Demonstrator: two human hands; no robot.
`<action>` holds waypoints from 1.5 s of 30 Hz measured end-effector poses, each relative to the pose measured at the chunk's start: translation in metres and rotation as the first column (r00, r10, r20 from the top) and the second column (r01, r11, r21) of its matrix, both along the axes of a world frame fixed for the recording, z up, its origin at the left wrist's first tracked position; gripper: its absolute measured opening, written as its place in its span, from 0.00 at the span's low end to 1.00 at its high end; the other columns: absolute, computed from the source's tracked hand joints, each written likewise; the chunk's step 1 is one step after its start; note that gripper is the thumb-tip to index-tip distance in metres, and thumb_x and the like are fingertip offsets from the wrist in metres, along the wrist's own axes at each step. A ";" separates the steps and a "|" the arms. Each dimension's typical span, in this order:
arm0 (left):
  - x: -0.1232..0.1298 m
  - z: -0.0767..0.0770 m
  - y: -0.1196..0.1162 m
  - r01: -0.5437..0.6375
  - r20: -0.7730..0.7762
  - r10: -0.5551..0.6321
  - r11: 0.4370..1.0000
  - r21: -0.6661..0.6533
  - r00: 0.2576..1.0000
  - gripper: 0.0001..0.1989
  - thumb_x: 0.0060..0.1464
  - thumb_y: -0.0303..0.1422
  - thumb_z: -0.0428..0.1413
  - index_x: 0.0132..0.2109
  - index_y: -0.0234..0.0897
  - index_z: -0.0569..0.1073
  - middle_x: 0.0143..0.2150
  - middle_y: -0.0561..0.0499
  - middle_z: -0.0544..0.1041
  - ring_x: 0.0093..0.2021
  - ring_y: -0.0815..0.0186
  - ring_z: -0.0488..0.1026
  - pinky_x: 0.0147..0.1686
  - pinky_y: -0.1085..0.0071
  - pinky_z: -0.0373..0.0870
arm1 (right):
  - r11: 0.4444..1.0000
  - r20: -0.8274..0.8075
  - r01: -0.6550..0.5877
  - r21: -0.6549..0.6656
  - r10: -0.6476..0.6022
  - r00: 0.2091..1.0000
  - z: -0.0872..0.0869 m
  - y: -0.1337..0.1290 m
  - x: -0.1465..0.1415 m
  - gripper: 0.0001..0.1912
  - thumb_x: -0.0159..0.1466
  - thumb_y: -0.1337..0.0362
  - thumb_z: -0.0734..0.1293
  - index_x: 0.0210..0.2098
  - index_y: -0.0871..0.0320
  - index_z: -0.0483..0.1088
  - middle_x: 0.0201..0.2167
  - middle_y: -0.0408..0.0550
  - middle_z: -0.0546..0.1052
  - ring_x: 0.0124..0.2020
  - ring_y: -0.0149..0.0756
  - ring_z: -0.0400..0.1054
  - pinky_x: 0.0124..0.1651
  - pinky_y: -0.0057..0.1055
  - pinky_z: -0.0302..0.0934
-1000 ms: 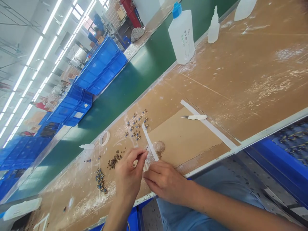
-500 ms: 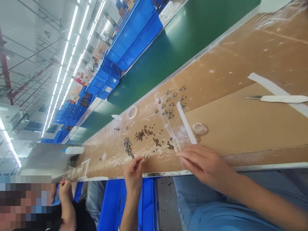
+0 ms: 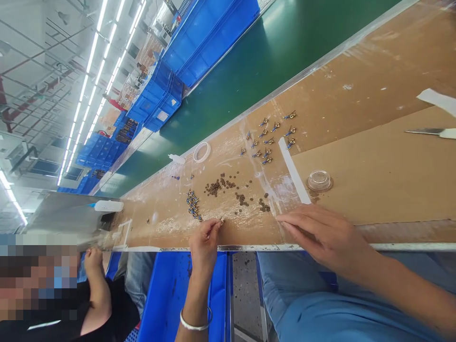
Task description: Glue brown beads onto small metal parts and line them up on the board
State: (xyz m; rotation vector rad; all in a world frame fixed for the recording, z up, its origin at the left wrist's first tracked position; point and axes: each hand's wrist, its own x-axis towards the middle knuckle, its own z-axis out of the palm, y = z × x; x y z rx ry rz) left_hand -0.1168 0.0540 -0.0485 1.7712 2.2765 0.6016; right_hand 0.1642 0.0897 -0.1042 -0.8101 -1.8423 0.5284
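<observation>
My left hand (image 3: 205,242) is closed in a pinch over the table's near edge. A tiny gold-coloured figure (image 3: 221,221) pokes out from between thumb and forefinger, its details too small to read. To the right, my right hand (image 3: 322,232) hovers low over the table with thumb and fingertips pressed together; whatever they hold, if anything, is too small to make out. Small dark round discs (image 3: 213,188) lie scattered beyond my hands. A heap of tiny blue-and-gold figures (image 3: 193,205) lies just past my left hand, and several more figures (image 3: 266,153) are spread out farther back.
A white strip (image 3: 295,171) and a clear round dish (image 3: 319,180) lie beyond my right hand. Farther right is a knife (image 3: 427,132). A tape roll (image 3: 202,152) and small white bottle (image 3: 176,159) stand near the green belt (image 3: 221,104). A co-worker's hand (image 3: 93,260) is at left.
The view has shifted, so the figures, dish and knife appear farther right. Both hands keep their pinched shape and have barely moved over the table.
</observation>
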 end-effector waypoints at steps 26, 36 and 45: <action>0.010 0.006 0.012 0.107 -0.269 -0.126 0.991 -0.084 0.955 0.10 0.58 0.32 0.52 0.34 0.39 0.79 0.34 0.48 0.82 0.34 0.62 0.77 0.36 0.69 0.68 | 1.000 -0.009 -0.017 -0.012 0.017 1.000 0.003 0.000 0.001 0.08 0.70 0.71 0.61 0.46 0.60 0.70 0.38 0.48 0.78 0.39 0.35 0.72 0.45 0.33 0.67; 0.037 0.019 0.037 -0.130 0.439 0.106 0.991 0.023 0.892 0.11 0.45 0.40 0.64 0.33 0.37 0.79 0.29 0.50 0.82 0.33 0.62 0.79 0.37 0.68 0.74 | 0.999 -0.068 -0.022 -0.039 0.019 0.998 0.003 0.001 -0.003 0.08 0.70 0.71 0.60 0.46 0.58 0.70 0.36 0.47 0.77 0.36 0.35 0.71 0.41 0.32 0.67; 0.096 0.019 0.200 0.032 0.600 -0.068 0.997 0.071 0.797 0.09 0.42 0.33 0.68 0.28 0.33 0.78 0.25 0.53 0.78 0.30 0.67 0.76 0.34 0.71 0.72 | 1.000 -0.082 0.003 0.008 -0.002 0.997 0.006 0.003 -0.007 0.11 0.70 0.71 0.57 0.45 0.57 0.69 0.33 0.46 0.76 0.32 0.35 0.70 0.36 0.31 0.66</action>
